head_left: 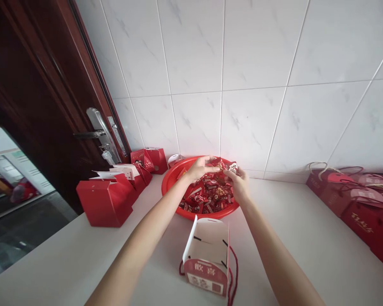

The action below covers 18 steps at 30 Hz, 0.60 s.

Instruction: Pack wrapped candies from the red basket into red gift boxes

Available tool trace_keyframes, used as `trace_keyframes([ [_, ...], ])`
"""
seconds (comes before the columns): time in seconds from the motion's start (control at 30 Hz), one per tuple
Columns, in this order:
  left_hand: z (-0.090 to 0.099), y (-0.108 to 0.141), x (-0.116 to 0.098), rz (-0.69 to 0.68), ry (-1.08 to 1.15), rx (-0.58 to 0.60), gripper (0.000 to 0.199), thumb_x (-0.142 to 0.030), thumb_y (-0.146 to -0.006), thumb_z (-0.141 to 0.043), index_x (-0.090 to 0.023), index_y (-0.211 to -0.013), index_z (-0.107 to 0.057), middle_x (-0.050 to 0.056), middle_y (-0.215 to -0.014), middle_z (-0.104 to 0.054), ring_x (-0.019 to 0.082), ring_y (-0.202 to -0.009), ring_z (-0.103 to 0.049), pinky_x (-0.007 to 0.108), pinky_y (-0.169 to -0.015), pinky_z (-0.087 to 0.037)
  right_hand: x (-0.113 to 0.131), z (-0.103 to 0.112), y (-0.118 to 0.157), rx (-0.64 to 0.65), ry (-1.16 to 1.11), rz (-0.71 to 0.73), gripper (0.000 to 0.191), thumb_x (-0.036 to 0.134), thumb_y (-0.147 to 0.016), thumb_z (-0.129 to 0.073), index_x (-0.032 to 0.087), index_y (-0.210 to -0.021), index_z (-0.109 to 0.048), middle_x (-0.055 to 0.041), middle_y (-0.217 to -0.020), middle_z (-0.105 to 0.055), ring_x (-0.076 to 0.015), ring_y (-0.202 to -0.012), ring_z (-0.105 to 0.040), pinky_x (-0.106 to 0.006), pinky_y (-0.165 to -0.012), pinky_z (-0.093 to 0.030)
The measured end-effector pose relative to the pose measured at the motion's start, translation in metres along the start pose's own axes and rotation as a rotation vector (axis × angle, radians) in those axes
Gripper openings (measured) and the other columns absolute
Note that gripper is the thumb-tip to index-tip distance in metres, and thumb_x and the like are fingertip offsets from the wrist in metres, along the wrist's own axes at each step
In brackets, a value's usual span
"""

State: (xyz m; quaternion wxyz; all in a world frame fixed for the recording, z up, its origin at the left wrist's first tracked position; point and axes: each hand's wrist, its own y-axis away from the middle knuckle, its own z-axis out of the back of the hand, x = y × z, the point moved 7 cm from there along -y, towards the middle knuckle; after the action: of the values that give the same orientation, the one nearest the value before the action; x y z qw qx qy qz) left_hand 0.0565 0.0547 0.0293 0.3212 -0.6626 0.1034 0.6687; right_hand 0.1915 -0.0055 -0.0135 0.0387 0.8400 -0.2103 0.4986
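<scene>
Both my hands are over the far side of a red plastic basket (166, 187), which is filled with red-wrapped candies (210, 197). My left hand (199, 169) has its fingers and thumb closed around a red wrapped candy (219, 162). Close beside it, my right hand (240, 182) grips wrapped candy, with a white, dark-lettered wrapper (232, 167) showing at its fingertips. How many pieces each hand has is hard to see. In front of the basket, between my forearms, stands an open red gift box (206, 276) with a pale inside and dark red cord handles.
Red paper boxes (97, 204) stand in a row on the left of the white tabletop (159, 272). Closed red gift boxes (354, 212) with cord handles line the right side. Behind is a tiled wall (194, 123); a dark wooden door (51, 85) is at the left.
</scene>
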Motion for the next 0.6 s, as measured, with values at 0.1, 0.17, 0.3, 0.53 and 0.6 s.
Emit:
trace_keyframes([
  [0.1, -0.004, 0.001, -0.003, -0.014, 0.021, -0.016, 0.050, -0.027, -0.065, -0.088, -0.014, -0.109, -0.069, 0.008, -0.104, -0.074, 0.021, -0.091, -0.070, 0.037, -0.088, -0.053, -0.001, -0.001, -0.001, 0.027, 0.005, 0.007, 0.033, 0.026, -0.046, -0.085, 0.021, -0.064, -0.058, 0.0069, -0.054, -0.058, -0.0100, -0.049, -0.048, -0.025, -0.050, -0.041],
  [0.17, -0.007, 0.002, -0.006, -0.032, 0.023, -0.009, 0.049, -0.027, -0.063, -0.089, -0.014, -0.107, -0.070, 0.008, -0.101, -0.075, 0.021, -0.089, -0.070, 0.037, -0.087, -0.053, -0.002, -0.001, -0.002, 0.038, 0.004, 0.013, 0.033, 0.026, -0.046, -0.085, 0.021, -0.064, -0.058, 0.0075, -0.053, -0.056, -0.0095, -0.049, -0.046, -0.024, -0.049, -0.039],
  [0.3, -0.010, 0.002, -0.011, -0.060, 0.023, 0.008, 0.045, -0.028, -0.063, -0.088, -0.014, -0.102, -0.072, 0.007, -0.099, -0.076, 0.021, -0.087, -0.071, 0.036, -0.085, -0.053, -0.001, -0.001, -0.003, 0.062, -0.002, 0.029, 0.034, 0.027, -0.047, -0.086, 0.021, -0.065, -0.057, 0.0073, -0.053, -0.056, -0.0094, -0.049, -0.045, -0.025, -0.050, -0.039],
  [0.53, -0.007, 0.006, -0.010, 0.004, -0.039, -0.018, 0.037, -0.032, -0.065, -0.084, -0.014, -0.095, -0.073, 0.005, -0.089, -0.075, 0.021, -0.084, -0.068, 0.034, -0.080, -0.050, 0.002, -0.004, 0.000, 0.083, -0.017, 0.046, 0.034, 0.026, -0.048, -0.085, 0.020, -0.065, -0.057, 0.0075, -0.051, -0.054, -0.0092, -0.049, -0.043, -0.024, -0.049, -0.037],
  [0.6, -0.004, 0.006, -0.011, -0.021, -0.081, -0.056, 0.030, -0.040, -0.070, -0.079, -0.014, -0.083, -0.071, 0.003, -0.082, -0.071, 0.019, -0.080, -0.064, 0.031, -0.077, -0.048, 0.003, -0.004, 0.000, 0.090, -0.022, 0.049, 0.034, 0.027, -0.049, -0.086, 0.021, -0.065, -0.057, 0.0073, -0.051, -0.054, -0.0092, -0.049, -0.043, -0.024, -0.049, -0.037],
])
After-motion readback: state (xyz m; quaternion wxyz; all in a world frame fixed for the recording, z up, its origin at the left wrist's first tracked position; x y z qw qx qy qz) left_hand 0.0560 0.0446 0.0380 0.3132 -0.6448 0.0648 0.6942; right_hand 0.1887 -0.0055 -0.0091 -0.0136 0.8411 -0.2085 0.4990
